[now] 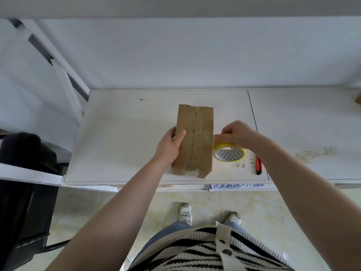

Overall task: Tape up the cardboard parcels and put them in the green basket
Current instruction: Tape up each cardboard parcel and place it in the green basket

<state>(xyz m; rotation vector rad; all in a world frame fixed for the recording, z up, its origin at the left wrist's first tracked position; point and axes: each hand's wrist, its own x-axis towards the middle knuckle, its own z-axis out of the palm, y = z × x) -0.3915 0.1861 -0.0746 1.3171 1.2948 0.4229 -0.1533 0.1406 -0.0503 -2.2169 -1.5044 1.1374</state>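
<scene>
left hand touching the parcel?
Touching. The head view shows the left hand holding the cardboard parcel's left side, thumb lying across its top face.

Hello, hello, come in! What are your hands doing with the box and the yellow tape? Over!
Left hand holds the cardboard box steady. Right hand grips the yellow tape roll beside the box. Green basket not visible. Nothing in the way.

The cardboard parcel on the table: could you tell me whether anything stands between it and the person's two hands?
Nothing visible does. The left hand already holds the cardboard parcel by its left side, and the right hand, gripping the yellow tape roll, touches its right edge. The green basket is not in view.
</scene>
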